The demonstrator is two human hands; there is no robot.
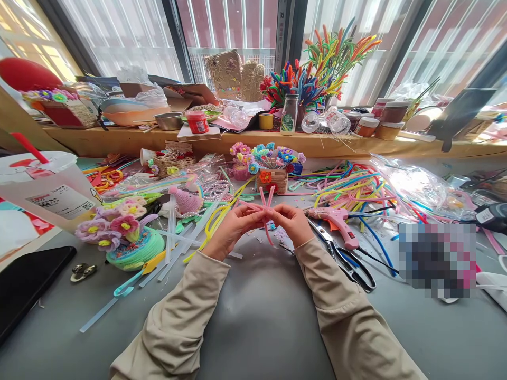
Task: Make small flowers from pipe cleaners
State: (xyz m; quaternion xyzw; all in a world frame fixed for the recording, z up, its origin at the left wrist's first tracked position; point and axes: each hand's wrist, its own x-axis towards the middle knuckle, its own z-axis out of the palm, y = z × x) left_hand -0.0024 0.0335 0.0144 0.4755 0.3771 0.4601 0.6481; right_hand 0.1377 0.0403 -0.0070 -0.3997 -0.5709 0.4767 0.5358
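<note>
Pink pipe cleaners (266, 196) cross in a star-like bunch between my two hands, over the middle of the table. My left hand (236, 226) pinches them from the left, my right hand (292, 221) from the right, with the fingertips meeting at the crossing. Several pink ends stick up and out, and one hangs down below the fingers. Just right of my right hand lies a pink glue gun (335, 221), with large black-handled scissors (344, 256) beside it. Yellow pipe cleaners (216, 224) lie close to my left hand.
Clear glue sticks (186, 240) and a green pot of fuzzy flowers (134, 248) stand left, near a drink cup (51, 184) and black phone (31, 285). Loose coloured pipe cleaners (356, 184) heap at right. A small flower basket (273, 180) sits behind my hands, below a cluttered ledge (237, 141).
</note>
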